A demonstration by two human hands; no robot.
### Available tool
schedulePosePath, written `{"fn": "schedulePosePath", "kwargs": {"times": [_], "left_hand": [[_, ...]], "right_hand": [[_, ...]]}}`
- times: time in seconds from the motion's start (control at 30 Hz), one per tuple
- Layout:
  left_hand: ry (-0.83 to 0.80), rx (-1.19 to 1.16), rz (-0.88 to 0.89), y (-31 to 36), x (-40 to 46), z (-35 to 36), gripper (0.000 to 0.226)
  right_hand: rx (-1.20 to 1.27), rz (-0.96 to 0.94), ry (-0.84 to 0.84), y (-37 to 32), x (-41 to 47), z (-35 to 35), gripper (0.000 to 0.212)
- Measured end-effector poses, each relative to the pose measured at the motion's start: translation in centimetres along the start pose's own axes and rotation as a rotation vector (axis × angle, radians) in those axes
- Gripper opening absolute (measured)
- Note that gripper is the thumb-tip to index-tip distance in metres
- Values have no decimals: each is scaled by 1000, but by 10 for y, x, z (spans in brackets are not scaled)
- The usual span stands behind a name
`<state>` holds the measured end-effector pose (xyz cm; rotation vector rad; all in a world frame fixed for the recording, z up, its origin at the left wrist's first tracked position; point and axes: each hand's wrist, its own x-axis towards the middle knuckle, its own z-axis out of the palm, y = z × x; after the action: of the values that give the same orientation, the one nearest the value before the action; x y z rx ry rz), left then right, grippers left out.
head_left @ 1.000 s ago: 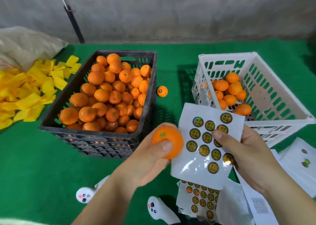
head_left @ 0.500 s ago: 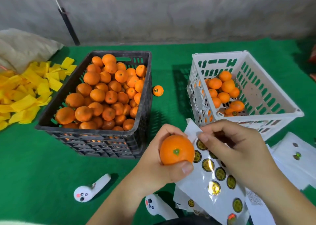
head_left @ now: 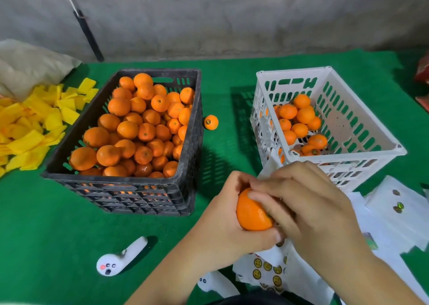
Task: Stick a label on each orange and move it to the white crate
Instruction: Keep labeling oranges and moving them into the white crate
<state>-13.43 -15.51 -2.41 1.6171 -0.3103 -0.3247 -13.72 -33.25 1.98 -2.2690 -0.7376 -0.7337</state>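
The left hand point(head_left: 222, 214) cups the orange point(head_left: 254, 212) steady so the right hand point(head_left: 308, 207), fingers curled over its top, can seemingly press a label down. The white crate point(head_left: 362, 163) waits just beyond the right hand, the label sheet point(head_left: 267, 267) lying beneath both hands.

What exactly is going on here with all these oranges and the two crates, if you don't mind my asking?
A person is labelling oranges by hand. The left hand grips one orange while the right hand has its fingers on top of it, apparently pressing a label on. A sticker sheet lies under the hands. The black crate is still piled with oranges; the white crate holds only a handful so far. One labelled orange sits loose on the green mat between the crates.
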Motion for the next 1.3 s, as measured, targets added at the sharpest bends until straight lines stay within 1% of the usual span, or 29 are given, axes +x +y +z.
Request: {"fn": "schedulePosePath", "kwargs": {"times": [0.03,0.1,0.17,0.23,0.27,0.33,0.4,0.5,0.53,0.6,0.63,0.67,0.73,0.77,0.8,0.83,0.9,0.97,1.0,1.03,1.07,1.1,1.13,1.2,1.27,1.3], "left_hand": [[-6,48,-3,2,-1,1,66],[-5,121,-5,6,-3,1,65],[-5,176,0,9,-4,0,62],[-30,210,0,12,-4,0,61],[-47,212,-1,12,-5,1,61],[-64,223,-3,10,-5,3,62],[-52,249,7,5,-3,7,62],[47,130,-1,-2,1,13,69],[81,118,16,-5,2,15,70],[119,203,72,-6,3,18,70],[95,219,90,-6,2,18,75],[48,181,91,-7,2,17,84],[-59,56,96,-7,-1,12,107],[-93,-17,101,-4,-1,9,110],[-89,-83,96,0,0,6,109],[-45,-120,80,3,3,4,105],[111,-103,12,8,9,-1,90],[212,-79,-19,9,13,-5,79],[225,-73,-13,6,14,-7,77],[213,-68,3,4,15,-10,75],[190,-69,30,2,15,-13,72],[167,-71,53,4,15,-17,67],[158,-68,72,7,16,-22,61],[172,-71,90,11,20,-34,48],[184,-75,95,12,27,-46,36],[189,-71,84,13,30,-52,33]], "right_hand": [[-33,-4,3,2,-1,0,20],[-19,12,-31,8,-3,-1,21],[83,63,-136,11,-3,-3,18],[205,137,-218,15,-1,-7,10],[253,182,-254,16,-1,-10,11],[290,241,-323,17,-1,-18,19],[267,248,-383,14,-3,-26,25],[195,313,-438,4,-10,-28,48],[179,361,-426,-1,-12,-25,53],[220,470,-379,-10,-14,-15,59],[271,510,-361,-12,-15,-13,61],[319,525,-334,-13,-15,-12,62],[397,496,-260,-9,-13,-16,56],[428,486,-222,-5,-11,-20,52],[437,487,-177,0,-6,-25,47],[424,484,-117,8,0,-30,45],[355,507,45,33,15,-38,46],[164,577,188,68,34,-42,55],[31,643,173,84,43,-43,64],[-69,723,100,99,50,-43,75],[-96,792,19,107,53,-41,85],[-51,832,-29,114,51,-38,89],[27,853,-52,114,46,-32,88],[309,935,-128,97,31,-14,87],[835,1024,-295,73,14,9,93],[1077,1059,-372,62,8,19,88]]}}
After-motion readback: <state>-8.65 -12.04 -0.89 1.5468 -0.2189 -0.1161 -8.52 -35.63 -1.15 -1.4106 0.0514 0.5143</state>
